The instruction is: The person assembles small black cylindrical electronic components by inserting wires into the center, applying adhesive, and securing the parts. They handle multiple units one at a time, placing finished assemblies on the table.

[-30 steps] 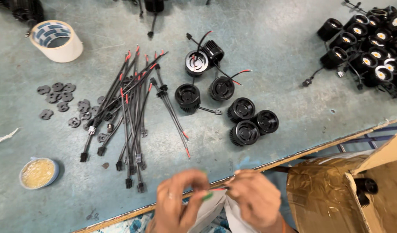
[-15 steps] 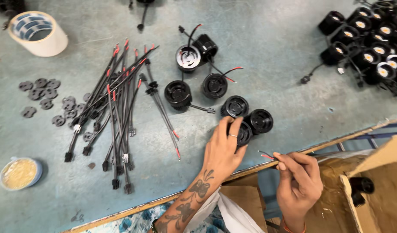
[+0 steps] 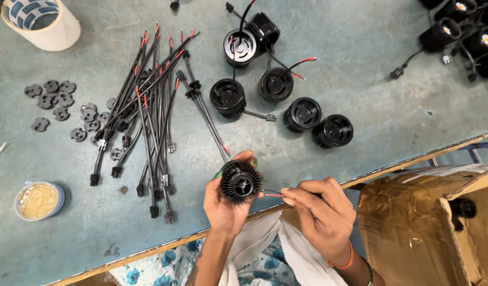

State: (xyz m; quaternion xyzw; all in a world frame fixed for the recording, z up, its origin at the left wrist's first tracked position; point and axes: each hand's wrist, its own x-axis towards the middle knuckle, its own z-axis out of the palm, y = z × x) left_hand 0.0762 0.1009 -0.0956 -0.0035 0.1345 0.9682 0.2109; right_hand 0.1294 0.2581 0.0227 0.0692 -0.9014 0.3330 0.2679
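One black finned housing (image 3: 240, 181) is in the left hand (image 3: 226, 204), lifted a little above the near edge of the surface (image 3: 360, 95). The fingers are closed around its ribbed side wall, the thumb on one side and the fingertips on the other, so its round face is turned up toward the camera. The right hand (image 3: 321, 212) is just beside it, apart from the left one, and its thumb and forefinger are pinched on the thin red-tipped wire (image 3: 273, 194) which comes out of the housing.

I judge the housing to be stiff and rather solid for its size, like a cast metal part. The fins give good grip, so it should not slip, but their edges may feel sharp when one presses hard. The best place to hold it is the side wall, as the left hand does now. The wire is soft and light and bends easily. It is the delicate part, so I would hold it near the end and pull gently.

Several similar housings (image 3: 318, 122) lie on the surface beyond the hands, well apart from them. A bundle of black leads with red ends (image 3: 148, 106) lies to the left, next to small black discs (image 3: 53, 100), a roll of tape (image 3: 40, 24) and a small tub of yellowish paste (image 3: 38, 200). A brown carton (image 3: 413, 228) stands to the right, below the surface edge.
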